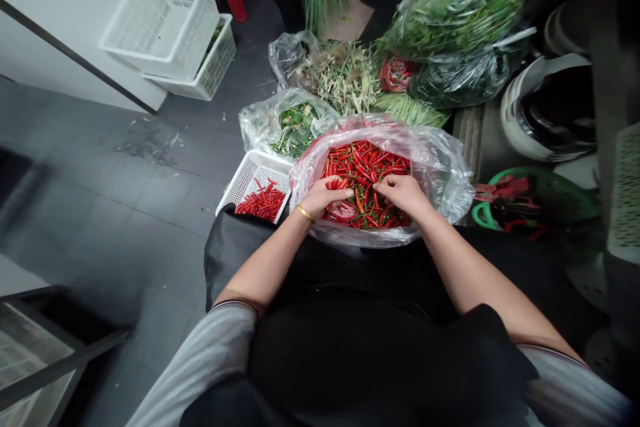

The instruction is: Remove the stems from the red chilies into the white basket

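Note:
A large clear plastic bag [445,167] lies open before me, filled with red chili peppers [357,163] that have green stems. My left hand [325,197], with a gold bangle at its wrist, is curled around a few chili peppers at the left of the bag's mouth. Across from it, my right hand [403,193] pinches a chili pepper between thumb and forefinger over the heap; its other fingers are folded. To the left, a white perforated basket [243,177] contains a pile of red chili peppers [263,200] that look stemless.
Behind the bag lie leafy greens [297,127] in plastic, a heap of trimmings [347,77] and a big bag of greens [465,7]. White crates [165,20] are stacked at the upper left. On the right stand white buckets [515,107] and a green basket [565,190].

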`<state>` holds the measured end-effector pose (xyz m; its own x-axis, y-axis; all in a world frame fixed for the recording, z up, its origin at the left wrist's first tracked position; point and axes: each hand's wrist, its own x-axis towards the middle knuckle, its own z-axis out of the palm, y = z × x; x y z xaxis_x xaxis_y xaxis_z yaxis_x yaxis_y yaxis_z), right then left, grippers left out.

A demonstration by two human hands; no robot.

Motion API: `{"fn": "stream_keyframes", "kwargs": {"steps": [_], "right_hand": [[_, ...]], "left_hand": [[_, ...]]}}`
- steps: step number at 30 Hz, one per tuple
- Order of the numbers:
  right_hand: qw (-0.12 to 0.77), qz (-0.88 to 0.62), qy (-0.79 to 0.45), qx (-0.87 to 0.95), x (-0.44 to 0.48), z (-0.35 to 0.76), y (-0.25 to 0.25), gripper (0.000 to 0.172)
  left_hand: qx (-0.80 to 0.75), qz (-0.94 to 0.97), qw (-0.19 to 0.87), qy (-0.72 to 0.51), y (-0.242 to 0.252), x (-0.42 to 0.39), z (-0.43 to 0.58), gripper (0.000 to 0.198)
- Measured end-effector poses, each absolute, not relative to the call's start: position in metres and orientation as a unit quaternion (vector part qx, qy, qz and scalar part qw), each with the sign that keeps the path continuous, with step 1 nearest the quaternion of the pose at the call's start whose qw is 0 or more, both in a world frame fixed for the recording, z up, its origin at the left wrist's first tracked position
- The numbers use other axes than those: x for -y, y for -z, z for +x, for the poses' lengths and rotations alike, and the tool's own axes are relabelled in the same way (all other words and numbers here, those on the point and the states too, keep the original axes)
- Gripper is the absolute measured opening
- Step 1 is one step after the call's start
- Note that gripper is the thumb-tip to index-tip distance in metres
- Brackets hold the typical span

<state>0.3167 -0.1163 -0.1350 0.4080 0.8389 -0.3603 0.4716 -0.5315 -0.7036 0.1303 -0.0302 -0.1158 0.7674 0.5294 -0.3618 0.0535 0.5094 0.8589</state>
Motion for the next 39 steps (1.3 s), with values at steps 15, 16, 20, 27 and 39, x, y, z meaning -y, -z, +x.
{"fn": "stream_keyframes", "kwargs": {"steps": [15,16,20,27,39], "right_hand": [[0.342,-0.708,-0.339,0.517,0.115,0.29,0.093,0.055],[0.305,-0.732,-0.265,0.548,0.114,0.289,0.091,0.054],[0.123,-0.817,-0.075,0.559,0.121,0.291,0.097,0.049],[-0.113,-0.786,-0.17,0.584,0.128,0.276,0.138,0.041],[0.198,-0.718,-0.227,0.627,0.119,0.297,0.124,0.033]], "left_hand": [[-0.326,0.49,0.801,-0.109,0.108,0.037,0.143,0.044],[-0.332,0.463,0.814,-0.113,0.11,0.039,0.144,0.044],[-0.36,0.407,0.83,-0.121,0.114,0.043,0.145,0.038],[-0.43,0.411,0.794,-0.126,0.132,0.039,0.135,0.023],[-0.401,0.355,0.818,-0.21,0.135,0.044,0.14,0.041]]}}
